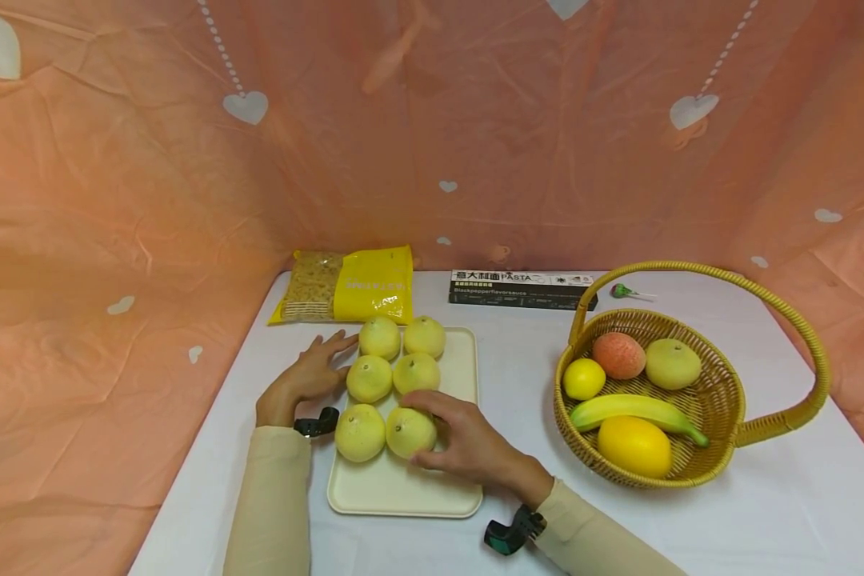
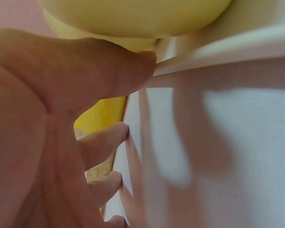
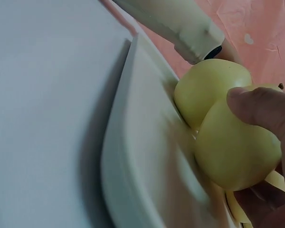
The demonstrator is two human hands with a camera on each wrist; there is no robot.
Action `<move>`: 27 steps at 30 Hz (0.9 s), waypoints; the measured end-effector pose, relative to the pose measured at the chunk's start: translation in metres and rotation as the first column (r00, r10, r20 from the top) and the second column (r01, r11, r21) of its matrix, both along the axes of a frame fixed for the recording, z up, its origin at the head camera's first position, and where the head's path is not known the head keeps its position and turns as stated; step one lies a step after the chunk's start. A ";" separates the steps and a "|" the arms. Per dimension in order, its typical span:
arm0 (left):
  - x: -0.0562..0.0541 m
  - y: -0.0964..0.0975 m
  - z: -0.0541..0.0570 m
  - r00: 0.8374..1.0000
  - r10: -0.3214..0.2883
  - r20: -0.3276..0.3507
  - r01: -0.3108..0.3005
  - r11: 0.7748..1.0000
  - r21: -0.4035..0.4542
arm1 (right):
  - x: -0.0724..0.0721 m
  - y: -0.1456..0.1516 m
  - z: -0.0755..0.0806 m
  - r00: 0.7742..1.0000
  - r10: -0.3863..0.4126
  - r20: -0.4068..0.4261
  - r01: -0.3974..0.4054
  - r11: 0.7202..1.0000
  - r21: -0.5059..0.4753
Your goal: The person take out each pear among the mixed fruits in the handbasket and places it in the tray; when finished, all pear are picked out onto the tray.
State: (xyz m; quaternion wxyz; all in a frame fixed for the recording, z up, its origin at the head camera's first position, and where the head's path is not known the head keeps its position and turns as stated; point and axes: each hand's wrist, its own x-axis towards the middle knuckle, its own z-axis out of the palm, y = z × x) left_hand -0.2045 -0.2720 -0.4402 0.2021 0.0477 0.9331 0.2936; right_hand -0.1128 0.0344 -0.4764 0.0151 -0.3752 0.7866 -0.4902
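Several pale yellow-green round fruits stand in two columns on a cream tray (image 1: 442, 496). My right hand (image 1: 468, 436) grips the front-right round fruit (image 1: 409, 434), thumb on the near side and fingers on the far side. In the right wrist view that fruit (image 3: 237, 147) sits between thumb and fingers, close against the front-left fruit (image 3: 206, 88). My left hand (image 1: 313, 372) rests at the tray's left edge with fingers spread and holds nothing. In the left wrist view its thumb (image 2: 118, 69) lies along the tray rim (image 2: 218, 50), and the other fingertips touch the tabletop.
A wicker basket (image 1: 738, 424) with a tall handle stands at right, holding a banana, a lemon, a mango-like yellow fruit, a reddish fruit and a round fruit. Behind the tray lie a yellow pasta bag (image 1: 374, 280), a pasta box (image 1: 522, 290) and a small green item (image 1: 622, 291).
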 end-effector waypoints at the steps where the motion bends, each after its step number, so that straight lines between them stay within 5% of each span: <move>1: 0.000 0.000 0.000 1.000 -0.002 -0.002 0.002 1.000 -0.001 | 0.000 0.000 0.000 1.000 -0.006 -0.020 0.006 1.000 0.010; 8: 0.000 0.000 0.001 1.000 -0.001 0.001 0.001 1.000 0.001 | 0.001 0.001 0.001 0.988 -0.047 -0.149 0.053 0.998 0.038; 19: 0.001 0.000 0.000 1.000 0.001 0.003 -0.001 1.000 0.011 | 0.005 0.006 0.010 0.977 -0.073 -0.200 0.094 0.991 0.096; 27: 0.000 0.001 0.000 1.000 0.006 0.008 -0.006 1.000 0.007 | 0.007 0.051 0.037 0.992 -0.081 -0.097 0.085 0.996 0.040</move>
